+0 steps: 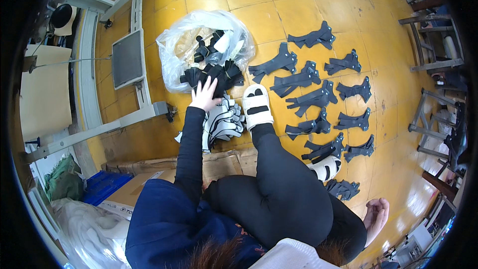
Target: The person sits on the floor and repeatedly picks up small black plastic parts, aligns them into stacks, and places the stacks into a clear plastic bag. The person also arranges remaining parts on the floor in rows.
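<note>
My left hand [205, 95] reaches forward with its fingers spread, touching a bundle of black fabric pieces [214, 75] at the near rim of a clear plastic bag [172, 72]. Below that hand lies a pile of white-and-black cut pieces [224, 122] on the floor. More black pieces [201, 49] and a white scrap [223, 43] are inside the bag. My right hand [376, 219] hangs by my knee at the lower right, fingers loosely bent and nothing seen in it. Bunches of dark fabric strips [311, 94] lie in rows on the floor to the right of my white sandal [257, 107].
A grey metal frame with a foot pedal [128, 59] stands at the left. Cardboard [219, 166], a blue plastic tray [104, 188] and a bag of white material [92, 231] are near my left side. Wooden stools [432, 45] line the right edge of the yellow tiled floor [279, 10].
</note>
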`<state>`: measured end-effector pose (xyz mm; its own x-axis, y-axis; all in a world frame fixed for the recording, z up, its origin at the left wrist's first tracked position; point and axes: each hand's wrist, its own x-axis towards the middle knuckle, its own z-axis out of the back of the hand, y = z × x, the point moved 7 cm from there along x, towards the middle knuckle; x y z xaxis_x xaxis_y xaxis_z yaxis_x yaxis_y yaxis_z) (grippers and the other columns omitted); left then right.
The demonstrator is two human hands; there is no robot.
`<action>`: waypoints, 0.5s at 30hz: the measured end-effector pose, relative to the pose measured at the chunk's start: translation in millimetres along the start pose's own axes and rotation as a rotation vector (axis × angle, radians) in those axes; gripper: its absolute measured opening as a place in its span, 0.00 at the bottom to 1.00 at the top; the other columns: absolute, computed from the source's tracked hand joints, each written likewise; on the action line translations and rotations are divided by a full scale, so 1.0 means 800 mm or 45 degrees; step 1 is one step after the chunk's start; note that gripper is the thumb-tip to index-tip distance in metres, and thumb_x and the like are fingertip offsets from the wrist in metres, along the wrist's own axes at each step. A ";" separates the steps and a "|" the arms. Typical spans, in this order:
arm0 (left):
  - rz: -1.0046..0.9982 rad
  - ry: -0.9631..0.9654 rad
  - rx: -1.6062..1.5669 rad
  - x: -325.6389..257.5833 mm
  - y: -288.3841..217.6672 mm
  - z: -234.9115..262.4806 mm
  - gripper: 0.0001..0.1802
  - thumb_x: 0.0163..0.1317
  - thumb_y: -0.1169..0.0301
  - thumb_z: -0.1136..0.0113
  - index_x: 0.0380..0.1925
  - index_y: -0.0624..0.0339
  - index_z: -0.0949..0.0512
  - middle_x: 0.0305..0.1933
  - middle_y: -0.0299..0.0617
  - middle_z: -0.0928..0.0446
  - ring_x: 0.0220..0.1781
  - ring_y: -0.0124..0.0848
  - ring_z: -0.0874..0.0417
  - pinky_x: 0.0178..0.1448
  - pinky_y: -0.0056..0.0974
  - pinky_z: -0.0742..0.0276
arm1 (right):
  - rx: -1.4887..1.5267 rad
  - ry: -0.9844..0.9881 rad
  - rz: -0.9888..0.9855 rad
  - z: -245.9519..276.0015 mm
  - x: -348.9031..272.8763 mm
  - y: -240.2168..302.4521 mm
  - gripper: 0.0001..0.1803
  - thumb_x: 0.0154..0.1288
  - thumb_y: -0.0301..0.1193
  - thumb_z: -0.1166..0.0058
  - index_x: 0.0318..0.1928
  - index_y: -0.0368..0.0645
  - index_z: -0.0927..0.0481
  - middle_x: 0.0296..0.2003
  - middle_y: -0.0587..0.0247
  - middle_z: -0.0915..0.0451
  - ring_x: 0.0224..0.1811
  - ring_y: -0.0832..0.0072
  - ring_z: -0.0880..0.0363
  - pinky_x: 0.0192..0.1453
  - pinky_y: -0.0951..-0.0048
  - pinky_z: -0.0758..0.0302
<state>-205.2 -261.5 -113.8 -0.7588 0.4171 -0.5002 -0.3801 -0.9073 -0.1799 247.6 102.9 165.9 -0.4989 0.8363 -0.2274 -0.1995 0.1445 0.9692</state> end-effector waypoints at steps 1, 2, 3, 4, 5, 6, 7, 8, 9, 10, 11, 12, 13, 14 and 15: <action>0.080 0.236 -0.071 0.003 0.002 -0.015 0.46 0.51 0.51 0.37 0.69 0.39 0.49 0.75 0.43 0.61 0.73 0.59 0.57 0.66 0.71 0.58 | -0.002 -0.007 0.005 -0.001 -0.001 0.003 0.19 0.69 0.34 0.58 0.52 0.32 0.31 0.36 0.56 0.28 0.42 0.71 0.31 0.52 0.72 0.34; 0.134 0.365 -0.015 0.005 0.005 -0.020 0.49 0.49 0.44 0.38 0.69 0.37 0.50 0.75 0.44 0.64 0.74 0.58 0.62 0.67 0.70 0.62 | -0.019 -0.030 -0.005 -0.001 -0.001 0.003 0.19 0.69 0.34 0.58 0.52 0.32 0.31 0.36 0.56 0.28 0.42 0.71 0.31 0.52 0.73 0.34; 0.125 0.291 0.016 0.017 0.002 -0.011 0.49 0.50 0.43 0.39 0.69 0.37 0.51 0.75 0.46 0.64 0.74 0.58 0.64 0.67 0.70 0.63 | -0.036 -0.051 -0.015 -0.001 0.000 0.004 0.19 0.70 0.35 0.58 0.52 0.32 0.31 0.37 0.56 0.28 0.42 0.71 0.31 0.52 0.73 0.34; 0.115 0.229 0.044 0.031 -0.004 -0.002 0.48 0.51 0.43 0.41 0.69 0.37 0.52 0.75 0.48 0.64 0.74 0.58 0.65 0.67 0.70 0.65 | -0.062 -0.075 -0.032 -0.002 -0.003 0.005 0.19 0.70 0.35 0.58 0.52 0.32 0.31 0.37 0.56 0.28 0.42 0.71 0.31 0.53 0.73 0.34; 0.118 0.162 0.073 0.042 -0.008 0.010 0.48 0.51 0.42 0.42 0.70 0.37 0.53 0.75 0.50 0.65 0.74 0.57 0.66 0.67 0.71 0.67 | -0.071 -0.092 -0.031 -0.005 -0.004 0.007 0.18 0.70 0.34 0.58 0.51 0.33 0.31 0.36 0.55 0.28 0.41 0.71 0.31 0.52 0.73 0.34; 0.081 -0.007 0.032 0.055 -0.016 0.026 0.48 0.53 0.41 0.45 0.70 0.41 0.54 0.74 0.55 0.65 0.74 0.57 0.68 0.66 0.71 0.69 | -0.080 -0.110 -0.028 -0.008 -0.005 0.010 0.17 0.70 0.34 0.58 0.50 0.33 0.31 0.36 0.54 0.27 0.41 0.71 0.31 0.52 0.74 0.35; 0.051 -0.212 -0.043 0.075 -0.025 0.039 0.48 0.54 0.41 0.45 0.70 0.47 0.53 0.74 0.55 0.64 0.74 0.56 0.66 0.67 0.70 0.66 | -0.088 -0.126 -0.015 -0.010 -0.002 0.012 0.16 0.70 0.34 0.58 0.49 0.33 0.30 0.35 0.53 0.27 0.41 0.71 0.31 0.51 0.74 0.35; -0.003 -0.320 -0.120 0.101 -0.032 0.048 0.50 0.54 0.42 0.45 0.69 0.53 0.53 0.74 0.55 0.62 0.75 0.55 0.65 0.68 0.67 0.64 | -0.086 -0.101 -0.018 -0.012 0.001 0.012 0.16 0.70 0.33 0.58 0.50 0.33 0.30 0.35 0.54 0.27 0.41 0.71 0.31 0.51 0.74 0.35; 0.012 -0.299 -0.155 0.131 -0.046 0.053 0.52 0.53 0.40 0.45 0.69 0.56 0.55 0.73 0.56 0.60 0.75 0.55 0.64 0.69 0.65 0.63 | -0.090 -0.079 -0.023 -0.010 0.001 0.010 0.16 0.70 0.33 0.58 0.50 0.33 0.30 0.35 0.54 0.27 0.41 0.71 0.31 0.51 0.74 0.35; -0.016 -0.277 -0.355 0.158 -0.057 0.052 0.56 0.50 0.37 0.46 0.69 0.57 0.57 0.73 0.57 0.60 0.75 0.55 0.64 0.70 0.64 0.63 | -0.093 -0.055 -0.028 -0.008 0.001 0.009 0.16 0.70 0.33 0.58 0.50 0.33 0.30 0.35 0.54 0.27 0.40 0.71 0.31 0.51 0.74 0.35; 0.059 -0.335 -0.381 0.185 -0.051 0.044 0.59 0.48 0.34 0.45 0.70 0.58 0.59 0.73 0.58 0.58 0.73 0.56 0.59 0.68 0.65 0.58 | -0.088 -0.030 -0.028 -0.007 0.002 0.006 0.17 0.70 0.34 0.58 0.51 0.33 0.30 0.35 0.55 0.27 0.40 0.72 0.31 0.50 0.74 0.35; 0.223 -0.285 -0.494 0.212 -0.038 0.029 0.64 0.42 0.34 0.40 0.69 0.60 0.59 0.72 0.61 0.57 0.74 0.55 0.59 0.70 0.61 0.58 | -0.086 -0.003 -0.029 -0.007 0.003 0.002 0.18 0.70 0.35 0.58 0.51 0.33 0.30 0.34 0.56 0.27 0.40 0.73 0.31 0.49 0.75 0.34; 0.285 -0.167 -0.587 0.243 -0.048 0.013 0.65 0.39 0.39 0.37 0.69 0.64 0.58 0.70 0.64 0.52 0.73 0.56 0.55 0.72 0.52 0.54 | -0.089 -0.013 -0.019 -0.008 0.005 0.000 0.19 0.70 0.35 0.58 0.52 0.33 0.30 0.34 0.57 0.27 0.40 0.73 0.31 0.49 0.75 0.34; 0.242 -0.111 -0.717 0.266 -0.061 0.007 0.65 0.37 0.42 0.35 0.68 0.67 0.57 0.66 0.66 0.44 0.69 0.57 0.46 0.71 0.45 0.48 | -0.110 0.009 0.084 -0.046 0.001 0.023 0.18 0.70 0.35 0.57 0.52 0.33 0.30 0.34 0.57 0.27 0.39 0.74 0.30 0.48 0.75 0.33; 0.180 -0.257 -0.563 0.276 -0.108 0.018 0.48 0.44 0.49 0.39 0.61 0.69 0.39 0.58 0.65 0.32 0.61 0.56 0.31 0.65 0.46 0.37 | -0.160 -0.008 0.198 -0.082 -0.006 0.048 0.18 0.70 0.35 0.57 0.52 0.33 0.30 0.34 0.57 0.27 0.38 0.74 0.30 0.47 0.76 0.33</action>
<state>-347.6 -90.5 -196.6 -0.8903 0.2508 -0.3801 -0.0388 -0.8734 -0.4855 186.6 69.8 198.2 -0.5267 0.8467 -0.0752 -0.2242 -0.0531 0.9731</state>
